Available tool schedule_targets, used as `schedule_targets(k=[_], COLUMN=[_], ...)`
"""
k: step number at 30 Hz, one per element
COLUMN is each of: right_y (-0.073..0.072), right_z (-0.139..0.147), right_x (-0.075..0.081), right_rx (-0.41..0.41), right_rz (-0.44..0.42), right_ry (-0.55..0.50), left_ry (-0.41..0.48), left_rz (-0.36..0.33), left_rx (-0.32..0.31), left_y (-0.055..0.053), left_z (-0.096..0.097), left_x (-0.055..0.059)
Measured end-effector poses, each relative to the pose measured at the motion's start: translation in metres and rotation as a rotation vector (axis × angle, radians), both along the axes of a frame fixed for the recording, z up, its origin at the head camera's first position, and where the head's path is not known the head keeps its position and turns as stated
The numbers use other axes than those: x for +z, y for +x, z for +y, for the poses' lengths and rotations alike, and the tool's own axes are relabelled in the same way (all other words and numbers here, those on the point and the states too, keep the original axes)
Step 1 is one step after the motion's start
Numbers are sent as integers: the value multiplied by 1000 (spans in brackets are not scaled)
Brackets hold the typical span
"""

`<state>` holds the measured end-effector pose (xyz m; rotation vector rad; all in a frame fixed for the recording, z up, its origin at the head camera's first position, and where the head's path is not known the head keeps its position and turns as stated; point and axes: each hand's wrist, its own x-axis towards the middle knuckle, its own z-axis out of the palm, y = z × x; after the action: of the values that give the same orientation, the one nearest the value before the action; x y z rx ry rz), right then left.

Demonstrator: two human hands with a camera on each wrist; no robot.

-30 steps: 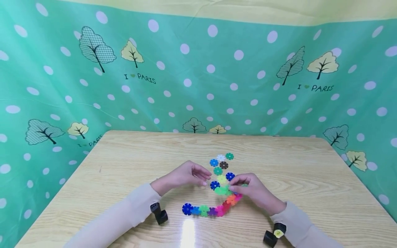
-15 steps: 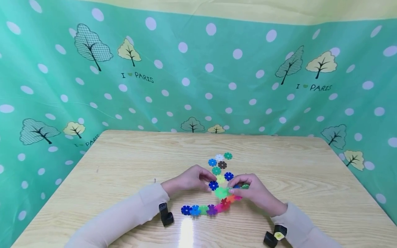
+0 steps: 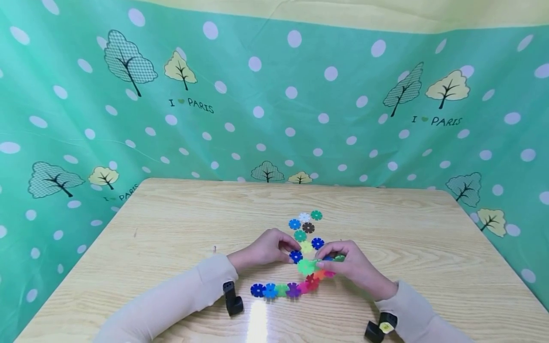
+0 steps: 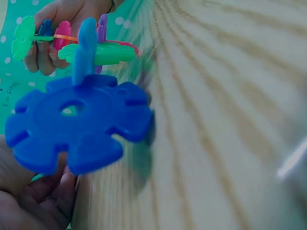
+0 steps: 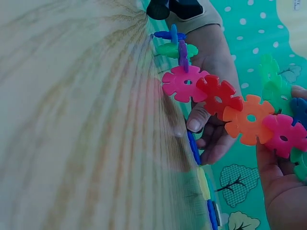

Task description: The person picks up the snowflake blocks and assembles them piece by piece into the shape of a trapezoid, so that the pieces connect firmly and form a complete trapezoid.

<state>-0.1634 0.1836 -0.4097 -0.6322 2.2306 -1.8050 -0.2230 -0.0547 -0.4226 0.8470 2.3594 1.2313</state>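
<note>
My right hand (image 3: 353, 264) pinches one end of a curved chain of interlocked plastic snowflake discs (image 3: 293, 290). Green, orange, red, pink and purple discs run along it, ending in a dark blue one (image 4: 38, 117) at the near left. Its gripped end is partly hidden by my fingers; a light green disc (image 3: 306, 267) sticks out to their left. My left hand (image 3: 267, 248) has thumb and fingertips at the edge of a loose dark blue snowflake disc (image 3: 296, 257). The right wrist view shows that disc (image 5: 193, 146) edge-on between thumb and fingers.
Beyond the hands, loose snowflake discs lie on the wooden table (image 3: 180, 214): dark blue (image 3: 318, 244), yellow (image 3: 306, 247), brown (image 3: 308, 227), white (image 3: 304, 217), a lighter blue and two green. A polka-dot curtain (image 3: 240, 95) hangs behind the table.
My left hand has moved right, from beside the loose discs to the dark blue one, and its fingers close on the edge. My right hand keeps its hold; the chain has turned slightly.
</note>
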Motion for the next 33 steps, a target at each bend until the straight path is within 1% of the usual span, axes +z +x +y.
schedule_targets(k=[5,9,12,15,19,22,25,29,33], right_y=[-1,-1,-1,-1,0,0,-1,-2,-3], right_z=[0,-1,0,0,0,0,-1,-2,-3], right_x=[0,0,-1,-1,-1,-1,-2,-3,-3], right_rx=[-11,-18,-16,-17,-19,-15,-15,-16,-16], right_rz=[7,15,16,20,21,4,-3,24,36], right_ry=[13,17,-1,-10,-23,-42,-53,-58,-66], left_ry=[-10,-15,9,59,100,109,146,212,258], left_rz=[-10,-8,-21,-58,-107,-126,-135,-137,-133], left_rx=[16,53,83,108,141,168,181,173,166], left_y=[0,0,-1,-1,-1,2,8,20,33], left_z=[-1,-6,-11,-18,-25,-27,-27,-28,-27], left_x=[2,3,1,-1,2,10,18,30,36])
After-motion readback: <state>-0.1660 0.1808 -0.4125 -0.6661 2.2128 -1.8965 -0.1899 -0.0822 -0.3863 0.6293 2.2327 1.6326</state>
